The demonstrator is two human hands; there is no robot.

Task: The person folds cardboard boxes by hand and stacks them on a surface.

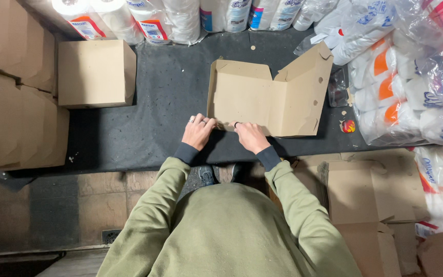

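- Nearest in, a person in a soft olive-green sweatshirt (232, 236) is leaning over the work, with dark ribbed cuffs showing at both wrists.
- Two hands are working side by side. The left hand (197, 132), wearing a ring, is pressing its curled fingers down on the near edge of the unfolded carton (262, 97).
- The right hand (251, 136), wearing one dark ring, is resting just beside it, fingers bent and pinching along that same near edge.
- That carton is one flat piece of plain brown cardboard, lying on the dark felt-like table top (170, 97) straight ahead of the hands. Its right flap is standing up at a tilt, punched with a few small round holes.
- Down at the right, a stack of flat brown blanks (370, 190) is sitting below the table edge; I cannot count the sheets.
- On the left, one closed, square-sided box (96, 73) is sitting on the table, and more brown boxes (16, 107) are piling up beside it.
- Farther out, clear crinkly plastic packs of white paper rolls (406, 87) are crowding the right side.
- At the far edge, more wrapped white rolls (180, 18) are lining up in a row.
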